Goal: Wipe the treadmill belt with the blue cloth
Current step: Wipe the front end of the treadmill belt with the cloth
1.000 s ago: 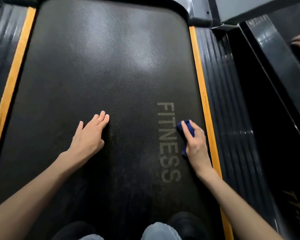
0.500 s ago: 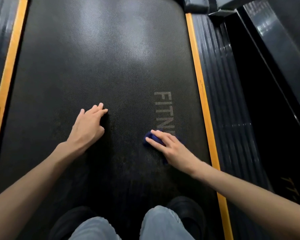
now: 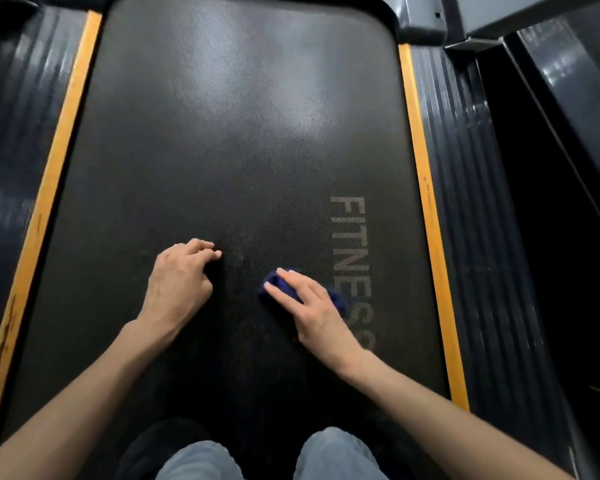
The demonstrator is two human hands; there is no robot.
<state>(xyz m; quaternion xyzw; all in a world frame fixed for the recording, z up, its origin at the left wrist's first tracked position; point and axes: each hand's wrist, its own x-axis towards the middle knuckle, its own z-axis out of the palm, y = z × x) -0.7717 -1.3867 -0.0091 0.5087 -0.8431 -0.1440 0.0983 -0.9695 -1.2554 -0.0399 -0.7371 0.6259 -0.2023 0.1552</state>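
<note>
Blue cloth [image 3: 284, 285] is found bunched on the treadmill belt [image 3: 222, 150], near the middle of its width, just left of the grey FITNESS lettering [image 3: 352, 244]. It is pinned flat under the right hand [image 3: 321, 317], whose fingers are laid out straight over it, pressing and not clutching; a grip judged suited to dragging the cloth with even weight. The thumb cannot be made out. The left hand [image 3: 179, 282] is set on the belt just beside it, apart from the cloth, fingers loosely bent, tips touching the surface, nothing held; judged a prop for the leaning body. Knees in jeans [image 3: 333, 455] are seen at the near end. The belt is bounded each side by an orange strip, left [image 3: 54, 188] and right [image 3: 426, 202], with ribbed side rails [image 3: 471, 220] beyond. At the far end it is closed off by a grey cover [image 3: 420, 19]. Much bare belt lies ahead and to the left; rightward, room is shorter before the strip is met.
</note>
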